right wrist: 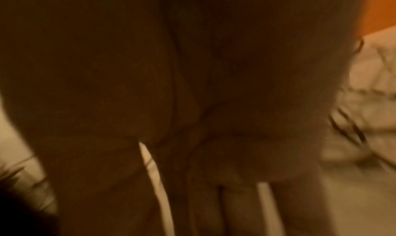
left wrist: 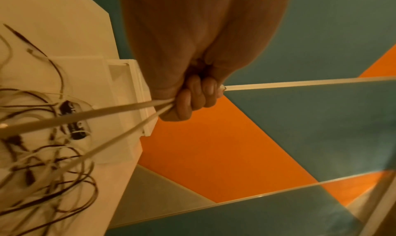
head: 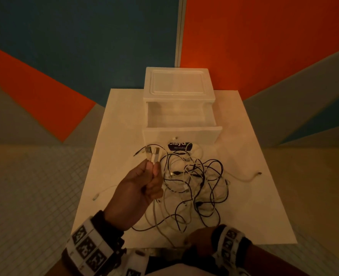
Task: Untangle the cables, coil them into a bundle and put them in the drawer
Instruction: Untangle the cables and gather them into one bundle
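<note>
A tangle of black and white cables [head: 194,184] lies on the white table [head: 254,206], in front of the white drawer unit [head: 178,84]. Its drawer [head: 181,120] is pulled open and looks empty. My left hand [head: 152,170] is raised over the tangle's left side and grips two white plug ends [head: 152,155] that point up. In the left wrist view two white cables [left wrist: 107,112] run taut from the left hand [left wrist: 193,100] down to the tangle [left wrist: 42,155]. My right hand [head: 199,238] is low at the table's near edge by trailing cable loops; its fingers [right wrist: 235,205] look straight and spread, though blurred.
A dark label [head: 179,146] lies on the table just before the drawer front. Loose cable ends reach out to the right [head: 259,173] and left [head: 94,198]. Tiled floor [head: 25,196] surrounds the table; orange and blue walls stand behind.
</note>
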`<state>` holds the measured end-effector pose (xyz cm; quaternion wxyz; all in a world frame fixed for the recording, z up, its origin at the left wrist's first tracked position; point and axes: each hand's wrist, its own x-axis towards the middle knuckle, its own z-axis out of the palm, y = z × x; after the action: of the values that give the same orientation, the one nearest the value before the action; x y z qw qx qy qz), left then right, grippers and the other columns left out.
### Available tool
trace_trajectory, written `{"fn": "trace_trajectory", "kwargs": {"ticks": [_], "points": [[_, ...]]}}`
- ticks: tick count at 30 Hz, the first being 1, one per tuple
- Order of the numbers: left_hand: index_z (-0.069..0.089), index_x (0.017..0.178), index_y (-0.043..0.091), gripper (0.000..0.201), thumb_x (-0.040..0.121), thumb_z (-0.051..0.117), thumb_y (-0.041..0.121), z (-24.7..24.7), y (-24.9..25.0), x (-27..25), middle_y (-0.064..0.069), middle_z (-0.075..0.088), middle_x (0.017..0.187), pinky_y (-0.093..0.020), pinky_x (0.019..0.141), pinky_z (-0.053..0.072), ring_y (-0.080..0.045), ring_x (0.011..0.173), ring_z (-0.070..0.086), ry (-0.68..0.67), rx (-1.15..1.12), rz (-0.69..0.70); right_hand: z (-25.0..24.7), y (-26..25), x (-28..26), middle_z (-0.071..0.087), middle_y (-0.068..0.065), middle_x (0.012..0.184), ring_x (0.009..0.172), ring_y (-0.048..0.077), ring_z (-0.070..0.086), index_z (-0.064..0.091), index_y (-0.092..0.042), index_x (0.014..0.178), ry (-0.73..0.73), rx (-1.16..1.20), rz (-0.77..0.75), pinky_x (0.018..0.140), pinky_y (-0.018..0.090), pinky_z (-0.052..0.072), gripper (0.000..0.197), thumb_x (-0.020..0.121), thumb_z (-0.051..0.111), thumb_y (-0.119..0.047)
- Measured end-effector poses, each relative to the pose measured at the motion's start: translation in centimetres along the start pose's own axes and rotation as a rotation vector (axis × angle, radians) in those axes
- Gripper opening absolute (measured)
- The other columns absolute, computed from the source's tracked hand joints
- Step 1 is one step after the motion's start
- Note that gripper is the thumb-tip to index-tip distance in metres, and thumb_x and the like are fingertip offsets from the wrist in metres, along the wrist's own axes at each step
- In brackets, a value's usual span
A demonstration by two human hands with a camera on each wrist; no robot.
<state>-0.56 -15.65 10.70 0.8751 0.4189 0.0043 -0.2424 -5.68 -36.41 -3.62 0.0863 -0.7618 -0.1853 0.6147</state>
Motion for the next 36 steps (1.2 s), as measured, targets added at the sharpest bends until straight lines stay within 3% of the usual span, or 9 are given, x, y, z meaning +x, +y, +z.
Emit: {"fn": "trace_trajectory", "kwargs": {"ticks": [3, 7, 14, 16, 18, 22, 27, 30, 36], "points": [[0.054, 0.077, 0.011, 0.021, 0.091, 0.045, 0.024, -0.6, -1.0, -0.2, -0.001, 0.031, 0.062, -0.024, 0.05, 0.028, -0.012, 0.054, 0.022, 0.044, 0.008, -0.035, -4.6, 0.6, -1.4, 0.058, 0.012, 0.12, 0.11, 0.013, 0.061, 0.054, -0.011, 0.13, 0.312, 0.07, 0.021, 0.083, 0.025, 0.046, 0.038, 0.092, 0.055, -0.007], [0.05, 0.081, 0.011, 0.021, 0.095, 0.044, 0.025, -1.4, -2.2, 0.2, -0.002, 0.028, 0.064, -0.025, 0.051, 0.031, -0.011, 0.053, 0.023, 0.079, 0.025, -0.06, -9.8, 1.2, 0.2, 0.047, 0.008, 0.141, 0.135, 0.031, 0.036, 0.043, -0.015, 0.139, 0.946, -0.297, -0.013, 0.111, 0.047, 0.03, 0.05, 0.09, 0.047, -0.004], [0.049, 0.088, 0.009, 0.019, 0.097, 0.04, 0.023, -1.6, -2.2, 2.2, -0.001, 0.027, 0.063, -0.024, 0.05, 0.024, -0.01, 0.052, 0.024, 0.122, 0.035, -0.024, -14.7, 3.8, 1.0, 0.054, 0.007, 0.134, 0.133, 0.029, 0.04, 0.057, -0.017, 0.122, 0.808, -0.656, 0.191, 0.117, 0.055, 0.007, 0.03, 0.099, 0.037, -0.02], [0.05, 0.093, 0.006, 0.021, 0.099, 0.038, 0.022, -1.5, -2.2, 2.7, -0.002, 0.027, 0.063, -0.025, 0.052, 0.024, -0.01, 0.052, 0.024, 0.139, 0.07, -0.01, -15.5, 3.7, -0.5, 0.064, 0.001, 0.114, 0.117, 0.026, 0.052, 0.063, -0.022, 0.103, 1.036, -0.336, 0.142, 0.116, 0.049, 0.021, 0.024, 0.097, 0.04, -0.02], [0.051, 0.095, 0.005, 0.024, 0.102, 0.034, 0.02, -1.5, -2.3, 3.2, -0.003, 0.026, 0.063, -0.027, 0.054, 0.022, -0.011, 0.053, 0.025, 0.167, 0.107, 0.004, -16.0, 3.0, -3.3, 0.065, 0.002, 0.085, 0.085, 0.023, 0.06, 0.063, -0.016, 0.086, 1.189, 0.35, -0.034, 0.088, 0.037, 0.045, 0.024, 0.096, 0.042, -0.016], [0.048, 0.092, 0.008, 0.02, 0.102, 0.033, 0.016, -0.9, -2.6, 3.7, -0.003, 0.035, 0.067, -0.025, 0.055, 0.026, -0.011, 0.056, 0.028, 0.2, 0.125, 0.031, -14.1, -0.6, -8.8, 0.04, 0.003, 0.056, 0.047, 0.012, 0.034, 0.056, -0.01, 0.084, 1.144, 1.019, -0.452, 0.048, 0.026, 0.03, 0.021, 0.101, 0.043, -0.01], [0.055, 0.098, 0.003, 0.024, 0.102, 0.036, 0.017, 0.5, -3.0, 3.9, -0.009, 0.054, 0.081, -0.03, 0.064, 0.036, -0.016, 0.067, 0.045, 0.223, 0.219, 0.046, -9.8, -6.3, -9.7, 0.054, -0.004, 0.055, 0.047, 0.008, 0.047, 0.053, -0.011, 0.087, 1.251, 0.845, -0.582, 0.048, 0.019, 0.04, 0.014, 0.1, 0.048, -0.015], [0.057, 0.108, -0.005, 0.032, 0.103, 0.034, 0.016, 1.2, -3.3, 4.0, -0.014, 0.066, 0.087, -0.034, 0.072, 0.048, -0.023, 0.078, 0.061, 0.227, 0.161, 0.064, -8.4, -7.3, -8.1, 0.069, 0.003, 0.073, 0.052, 0.013, 0.058, 0.055, -0.02, 0.091, 1.367, 0.661, -0.565, 0.052, 0.034, 0.051, 0.01, 0.099, 0.049, -0.022], [0.054, 0.104, -0.005, 0.029, 0.103, 0.032, 0.013, 1.4, -3.9, 3.6, -0.018, 0.064, 0.081, -0.034, 0.072, 0.051, -0.027, 0.077, 0.06, 0.195, 0.106, 0.07, -7.7, -7.4, -7.6, 0.064, 0.0, 0.062, 0.052, 0.014, 0.059, 0.06, -0.024, 0.097, 1.478, 0.567, -0.534, 0.052, 0.032, 0.049, 0.007, 0.097, 0.053, -0.023]]}}
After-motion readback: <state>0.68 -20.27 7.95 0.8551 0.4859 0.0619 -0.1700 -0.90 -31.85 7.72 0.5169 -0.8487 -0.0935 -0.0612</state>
